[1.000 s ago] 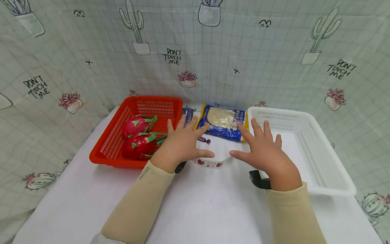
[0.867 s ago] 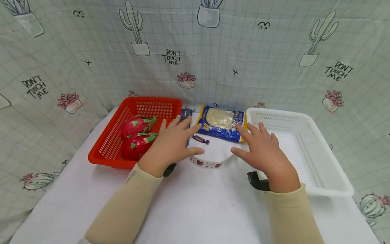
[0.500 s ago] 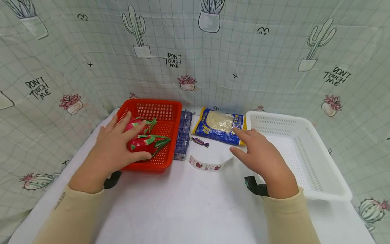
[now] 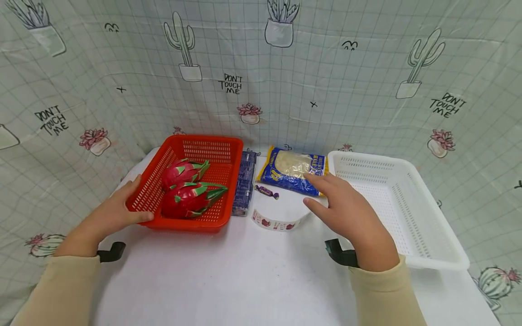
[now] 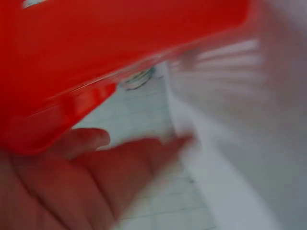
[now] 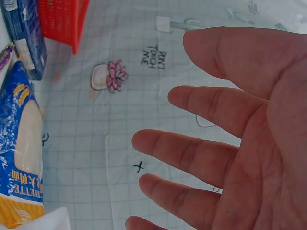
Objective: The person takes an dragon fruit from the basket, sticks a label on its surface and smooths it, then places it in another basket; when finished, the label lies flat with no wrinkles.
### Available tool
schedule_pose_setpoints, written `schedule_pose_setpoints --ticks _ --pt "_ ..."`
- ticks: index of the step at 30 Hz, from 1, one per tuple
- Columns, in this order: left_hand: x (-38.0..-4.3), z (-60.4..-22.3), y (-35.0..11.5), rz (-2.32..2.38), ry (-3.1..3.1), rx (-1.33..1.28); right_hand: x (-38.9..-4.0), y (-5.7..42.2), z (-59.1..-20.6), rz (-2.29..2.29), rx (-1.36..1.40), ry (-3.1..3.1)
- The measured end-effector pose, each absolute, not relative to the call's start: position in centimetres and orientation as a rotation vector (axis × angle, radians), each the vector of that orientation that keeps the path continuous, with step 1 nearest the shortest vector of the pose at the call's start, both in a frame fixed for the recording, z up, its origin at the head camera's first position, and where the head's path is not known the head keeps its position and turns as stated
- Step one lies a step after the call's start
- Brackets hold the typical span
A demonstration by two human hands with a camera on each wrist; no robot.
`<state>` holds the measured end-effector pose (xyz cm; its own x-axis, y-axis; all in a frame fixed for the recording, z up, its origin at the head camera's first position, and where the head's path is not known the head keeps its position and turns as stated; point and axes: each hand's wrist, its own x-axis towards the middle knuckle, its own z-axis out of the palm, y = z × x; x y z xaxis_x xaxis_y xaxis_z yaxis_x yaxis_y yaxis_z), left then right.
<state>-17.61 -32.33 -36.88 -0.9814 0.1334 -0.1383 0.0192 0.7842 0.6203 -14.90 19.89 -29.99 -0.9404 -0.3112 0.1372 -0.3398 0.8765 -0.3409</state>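
Note:
In the head view my left hand (image 4: 108,213) is at the near left corner of a red plastic basket (image 4: 220,222), its thumb at the front rim and its fingers along the outer left wall. The left wrist view is blurred, with the fingers (image 5: 134,158) stretched out below the red basket's side. Two red dragon fruits lie in the basket: one at the back (image 4: 181,174), one in front (image 4: 187,199). My right hand (image 4: 350,210) hovers with fingers spread, between a blue-and-yellow pasta bag (image 4: 291,183) and a white basket (image 4: 438,226), holding nothing.
A dark blue flat pack (image 4: 244,185) stands against the red basket's right side. Beside it lie a purple wrapped candy (image 4: 267,192) and a curved strip of printed labels (image 4: 277,225). A patterned cloth (image 4: 277,90) hangs behind the white table (image 4: 228,280).
My left hand has swung left from above the middle of the table, over the dragon fruits, and down to the red basket's outer left corner. The right hand stays nearly in place.

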Motion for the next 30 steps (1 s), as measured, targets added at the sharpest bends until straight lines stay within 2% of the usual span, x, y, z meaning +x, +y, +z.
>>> schedule_pose_setpoints --ticks 15,21,30 --pt "-17.8 -38.5 -32.9 1.065 2.713 0.011 -15.4 18.0 -31.3 0.589 0.573 -2.97" --pt "-17.7 -38.6 -32.8 1.086 2.718 0.003 -17.2 14.5 -31.9 0.552 0.697 -3.015" --pt "-17.8 -38.9 -32.9 1.105 2.706 -0.026 -20.2 8.7 -29.6 0.28 1.028 -3.121"
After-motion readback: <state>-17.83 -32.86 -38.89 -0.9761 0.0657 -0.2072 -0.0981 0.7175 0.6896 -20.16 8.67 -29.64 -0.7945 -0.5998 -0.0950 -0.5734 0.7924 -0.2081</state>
